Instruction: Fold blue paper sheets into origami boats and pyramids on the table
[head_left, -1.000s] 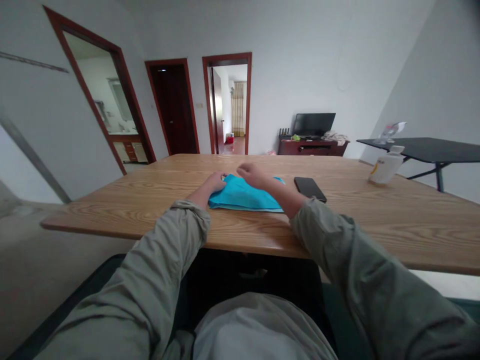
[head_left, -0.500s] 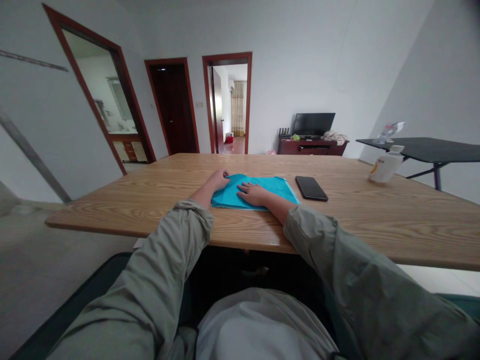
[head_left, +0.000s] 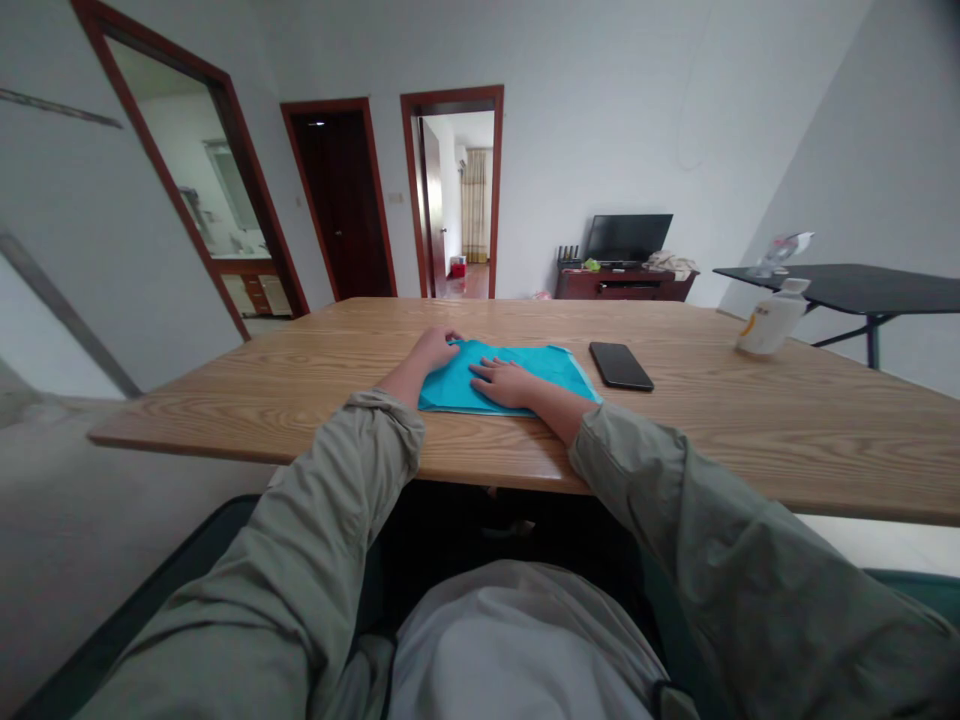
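Note:
A bright blue folded sheet (head_left: 540, 362) lies flat on the wooden table (head_left: 360, 345) in front of me, with a pale strip along its right edge. Whether it is cloth or plastic, I cannot tell. At its far left corner, my left hand (head_left: 435, 350) is closed, thumb and fingers pinching the edge. My right hand (head_left: 506, 383) rests palm down on the middle of the sheet, fingers stretched out and slightly spread. It covers part of the blue surface.
Right of the sheet lies a black phone (head_left: 621, 366). Farther right stands a white translucent bottle (head_left: 774, 318). Behind it is a black folding table (head_left: 877, 288) with a clear plastic item on top. A TV (head_left: 628, 240) stands on a cabinet by the far wall.
The view has tilted slightly down, then everything sits a little higher in the picture. The sheet's far left corner looks flatter; both hands stay nearly where they were.

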